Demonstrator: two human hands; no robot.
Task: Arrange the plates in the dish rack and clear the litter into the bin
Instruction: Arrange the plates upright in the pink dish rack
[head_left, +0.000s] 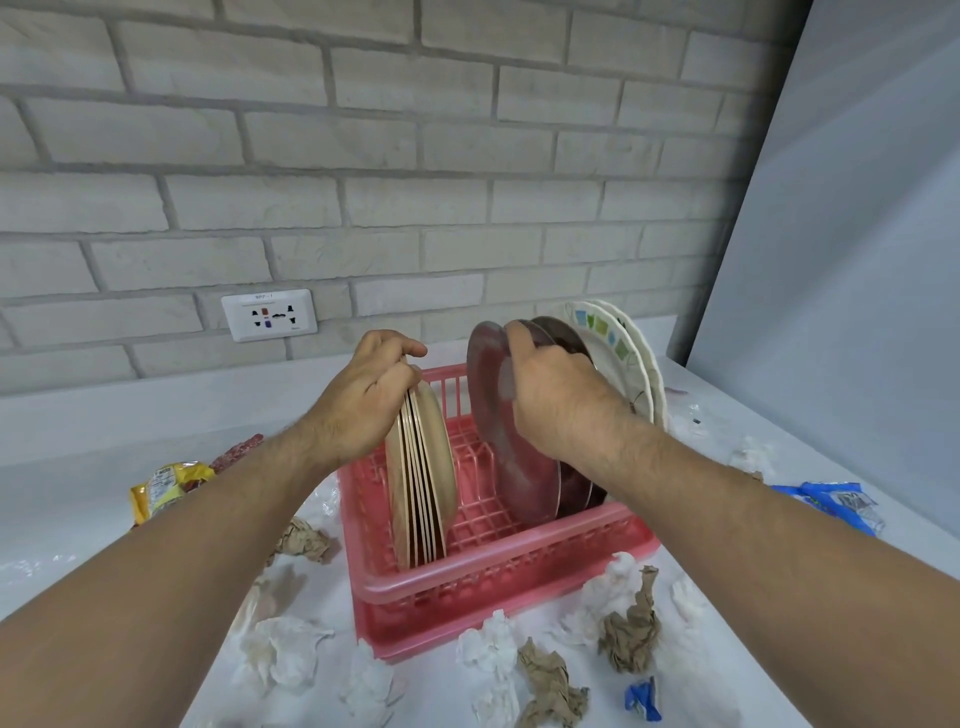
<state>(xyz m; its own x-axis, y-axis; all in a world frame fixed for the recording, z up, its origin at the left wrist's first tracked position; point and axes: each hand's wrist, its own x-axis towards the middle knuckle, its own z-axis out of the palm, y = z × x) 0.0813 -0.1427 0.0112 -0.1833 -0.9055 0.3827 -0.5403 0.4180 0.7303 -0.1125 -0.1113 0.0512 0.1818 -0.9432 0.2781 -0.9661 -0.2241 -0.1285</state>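
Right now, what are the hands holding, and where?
Left hand grips the beige plates by their top rims; right hand grips the dark plates' upper edge.

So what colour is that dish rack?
Pink, a slatted plastic dish rack, clearest in the head view.

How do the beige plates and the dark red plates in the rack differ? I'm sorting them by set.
The beige plates are opaque and smaller; the dark red plates look translucent and larger. The beige ones stand at the pink dish rack's left under the left hand, the red ones further right under the right hand. Both stand on edge.
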